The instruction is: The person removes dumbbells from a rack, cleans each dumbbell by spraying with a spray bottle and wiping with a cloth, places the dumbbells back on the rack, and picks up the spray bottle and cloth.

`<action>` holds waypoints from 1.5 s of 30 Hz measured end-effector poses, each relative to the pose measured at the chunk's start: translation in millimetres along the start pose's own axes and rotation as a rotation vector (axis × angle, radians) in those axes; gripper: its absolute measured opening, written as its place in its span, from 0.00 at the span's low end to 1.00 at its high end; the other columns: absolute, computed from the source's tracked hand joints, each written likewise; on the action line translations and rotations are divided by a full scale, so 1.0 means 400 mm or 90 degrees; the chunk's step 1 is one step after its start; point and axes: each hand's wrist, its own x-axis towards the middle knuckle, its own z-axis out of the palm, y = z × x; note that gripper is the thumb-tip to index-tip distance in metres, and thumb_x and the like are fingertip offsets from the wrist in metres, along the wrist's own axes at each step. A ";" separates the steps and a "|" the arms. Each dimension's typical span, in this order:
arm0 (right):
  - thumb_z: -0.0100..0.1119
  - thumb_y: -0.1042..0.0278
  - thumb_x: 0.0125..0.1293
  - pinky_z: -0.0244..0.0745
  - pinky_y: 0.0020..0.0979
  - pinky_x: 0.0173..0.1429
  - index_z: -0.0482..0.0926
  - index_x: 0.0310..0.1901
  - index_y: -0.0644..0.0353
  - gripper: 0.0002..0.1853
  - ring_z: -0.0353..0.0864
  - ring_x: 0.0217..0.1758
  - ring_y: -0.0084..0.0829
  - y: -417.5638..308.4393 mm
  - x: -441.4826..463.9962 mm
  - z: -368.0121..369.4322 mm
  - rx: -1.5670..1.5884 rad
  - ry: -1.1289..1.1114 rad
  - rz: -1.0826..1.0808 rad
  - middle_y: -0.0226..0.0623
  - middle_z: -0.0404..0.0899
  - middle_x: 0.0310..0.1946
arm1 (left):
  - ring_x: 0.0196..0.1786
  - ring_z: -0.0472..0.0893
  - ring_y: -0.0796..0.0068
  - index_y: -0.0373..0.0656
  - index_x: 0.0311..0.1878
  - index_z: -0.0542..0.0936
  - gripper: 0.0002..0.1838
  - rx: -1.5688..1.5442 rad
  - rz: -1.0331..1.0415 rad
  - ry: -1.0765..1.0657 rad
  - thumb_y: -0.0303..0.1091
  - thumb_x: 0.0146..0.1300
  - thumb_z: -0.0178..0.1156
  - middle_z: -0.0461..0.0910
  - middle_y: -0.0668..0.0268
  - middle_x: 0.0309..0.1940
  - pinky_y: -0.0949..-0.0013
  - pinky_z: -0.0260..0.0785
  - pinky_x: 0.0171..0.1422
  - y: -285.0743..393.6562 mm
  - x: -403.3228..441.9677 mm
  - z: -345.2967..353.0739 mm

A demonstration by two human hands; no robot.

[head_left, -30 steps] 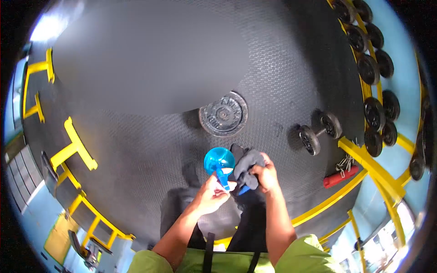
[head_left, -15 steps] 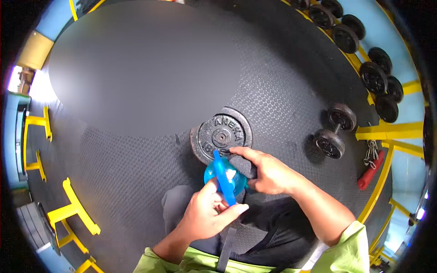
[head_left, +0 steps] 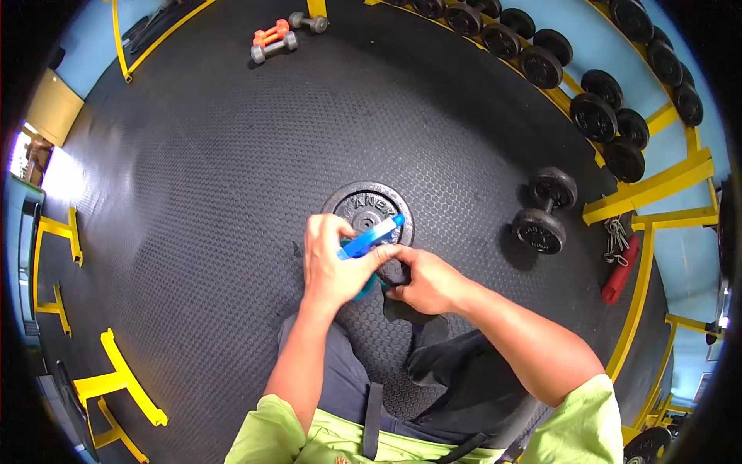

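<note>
Blue bottle (head_left: 372, 237) — body partly hidden behind left hand (head_left: 331, 261); bottom-right plate (head_left: 648, 445) — cut off.

Black dumbbells (head_left: 593, 116) line a yellow rack (head_left: 648, 187).

The round black weight plate (head_left: 369, 203), with raised letters, is laid flat on the floor (head_left: 224, 178). Over its near part, the blue spray bottle (head_left: 371, 237) is held tilted, partly hidden; beside it, the dark cloth (head_left: 394, 272) is held bunched.
</note>
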 end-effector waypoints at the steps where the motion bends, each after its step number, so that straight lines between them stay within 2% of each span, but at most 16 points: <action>1: 0.66 0.68 0.54 0.74 0.43 0.59 0.71 0.62 0.55 0.32 0.79 0.55 0.50 -0.010 -0.010 -0.013 0.000 0.001 0.001 0.55 0.80 0.49 | 0.40 0.77 0.58 0.40 0.50 0.72 0.38 -0.052 0.042 0.042 0.49 0.40 0.80 0.71 0.58 0.43 0.58 0.72 0.46 -0.016 0.014 0.004; 2: 0.64 0.71 0.52 0.74 0.41 0.58 0.73 0.61 0.55 0.31 0.80 0.54 0.48 -0.016 -0.019 -0.026 -0.046 -0.016 -0.014 0.53 0.81 0.48 | 0.47 0.79 0.53 0.40 0.63 0.67 0.44 -0.148 -0.152 -0.058 0.46 0.44 0.78 0.75 0.53 0.51 0.58 0.72 0.56 -0.017 0.003 -0.002; 4: 0.60 0.76 0.48 0.75 0.39 0.56 0.76 0.58 0.53 0.30 0.82 0.51 0.46 0.008 -0.025 -0.028 -0.117 0.023 -0.060 0.49 0.82 0.46 | 0.59 0.78 0.53 0.41 0.71 0.63 0.47 -0.213 -0.119 -0.156 0.42 0.49 0.74 0.73 0.48 0.61 0.60 0.70 0.62 -0.023 0.026 -0.034; 7: 0.60 0.76 0.50 0.75 0.38 0.53 0.76 0.58 0.53 0.29 0.83 0.48 0.44 -0.012 -0.050 -0.071 -0.121 0.028 0.009 0.49 0.83 0.43 | 0.59 0.80 0.59 0.41 0.66 0.72 0.34 -0.204 0.040 -0.379 0.37 0.56 0.69 0.80 0.52 0.55 0.63 0.70 0.63 -0.056 0.019 -0.040; 8: 0.60 0.78 0.50 0.76 0.37 0.53 0.76 0.58 0.54 0.29 0.83 0.49 0.43 -0.026 -0.060 -0.084 -0.120 0.036 0.021 0.49 0.83 0.44 | 0.51 0.82 0.55 0.40 0.61 0.76 0.28 -0.204 0.055 -0.373 0.41 0.58 0.67 0.82 0.52 0.49 0.61 0.73 0.57 -0.064 -0.011 -0.038; 11: 0.56 0.78 0.49 0.75 0.39 0.56 0.78 0.56 0.57 0.28 0.82 0.52 0.47 -0.011 -0.078 -0.109 -0.049 0.114 -0.032 0.51 0.82 0.46 | 0.49 0.84 0.65 0.40 0.59 0.78 0.25 -0.316 -0.059 -0.332 0.38 0.60 0.67 0.84 0.56 0.47 0.65 0.73 0.56 -0.111 -0.105 -0.020; 13: 0.55 0.79 0.49 0.75 0.39 0.56 0.77 0.56 0.57 0.28 0.81 0.53 0.47 0.000 -0.089 -0.124 -0.075 0.145 -0.027 0.52 0.82 0.46 | 0.47 0.83 0.74 0.39 0.56 0.79 0.21 -0.482 -0.236 -0.287 0.37 0.62 0.65 0.85 0.61 0.44 0.69 0.72 0.55 -0.117 -0.142 -0.017; 20: 0.62 0.81 0.50 0.75 0.33 0.57 0.74 0.59 0.59 0.30 0.82 0.52 0.37 -0.028 -0.104 -0.136 -0.100 0.168 0.024 0.45 0.82 0.48 | 0.44 0.81 0.76 0.39 0.51 0.81 0.20 -0.407 -0.429 -0.299 0.42 0.62 0.66 0.84 0.65 0.39 0.69 0.72 0.53 -0.120 -0.211 -0.001; 24: 0.62 0.82 0.50 0.76 0.33 0.56 0.74 0.59 0.58 0.30 0.83 0.50 0.36 -0.037 -0.097 -0.136 -0.126 0.162 0.038 0.44 0.83 0.45 | 0.42 0.79 0.79 0.40 0.46 0.81 0.14 -0.302 -0.301 -0.267 0.38 0.63 0.65 0.82 0.68 0.37 0.72 0.71 0.51 -0.102 -0.221 0.002; 28: 0.61 0.82 0.51 0.76 0.34 0.56 0.75 0.59 0.57 0.29 0.83 0.50 0.38 -0.031 -0.055 -0.151 -0.168 0.186 0.065 0.45 0.83 0.45 | 0.41 0.80 0.78 0.39 0.45 0.80 0.14 -0.280 -0.377 -0.213 0.39 0.62 0.65 0.82 0.67 0.36 0.70 0.71 0.49 -0.107 -0.206 -0.035; 30: 0.61 0.82 0.51 0.75 0.35 0.56 0.75 0.58 0.58 0.29 0.83 0.51 0.39 -0.029 -0.012 -0.152 -0.209 0.196 0.067 0.46 0.83 0.45 | 0.39 0.84 0.64 0.41 0.41 0.80 0.12 -0.182 -0.260 -0.124 0.40 0.61 0.64 0.83 0.59 0.34 0.60 0.74 0.46 -0.118 -0.209 -0.040; 33: 0.61 0.81 0.52 0.74 0.36 0.59 0.72 0.61 0.58 0.30 0.81 0.54 0.43 0.004 0.064 -0.128 -0.208 0.231 -0.006 0.47 0.82 0.48 | 0.38 0.84 0.62 0.42 0.42 0.79 0.12 -0.202 -0.249 -0.140 0.39 0.62 0.64 0.83 0.59 0.33 0.59 0.74 0.46 -0.143 -0.210 -0.053; 36: 0.62 0.79 0.54 0.72 0.38 0.62 0.69 0.64 0.58 0.32 0.78 0.59 0.46 0.035 0.131 -0.094 -0.217 0.286 -0.106 0.49 0.78 0.54 | 0.42 0.83 0.59 0.41 0.43 0.79 0.12 -0.321 -0.417 -0.185 0.38 0.61 0.64 0.82 0.58 0.37 0.60 0.74 0.48 -0.125 -0.205 -0.100; 40: 0.62 0.62 0.60 0.69 0.46 0.63 0.62 0.68 0.54 0.34 0.72 0.57 0.58 0.038 0.224 -0.029 -0.311 0.418 -0.214 0.54 0.74 0.53 | 0.45 0.81 0.56 0.38 0.47 0.79 0.17 -0.231 -0.115 -0.047 0.37 0.59 0.67 0.81 0.56 0.42 0.60 0.73 0.50 -0.160 -0.234 -0.064; 42: 0.59 0.53 0.63 0.63 0.54 0.67 0.61 0.70 0.54 0.35 0.67 0.64 0.58 0.015 0.242 0.029 -0.332 0.286 -0.145 0.54 0.70 0.59 | 0.43 0.80 0.56 0.37 0.50 0.79 0.20 -0.201 -0.056 -0.046 0.39 0.59 0.67 0.79 0.56 0.40 0.60 0.72 0.49 -0.165 -0.238 -0.060; 45: 0.53 0.48 0.66 0.50 0.68 0.69 0.66 0.67 0.53 0.30 0.59 0.72 0.54 0.067 0.201 0.158 -0.588 0.210 -0.303 0.49 0.62 0.68 | 0.39 0.80 0.62 0.35 0.50 0.80 0.21 -0.216 -0.109 -0.054 0.38 0.57 0.69 0.79 0.58 0.36 0.62 0.72 0.47 -0.174 -0.238 -0.060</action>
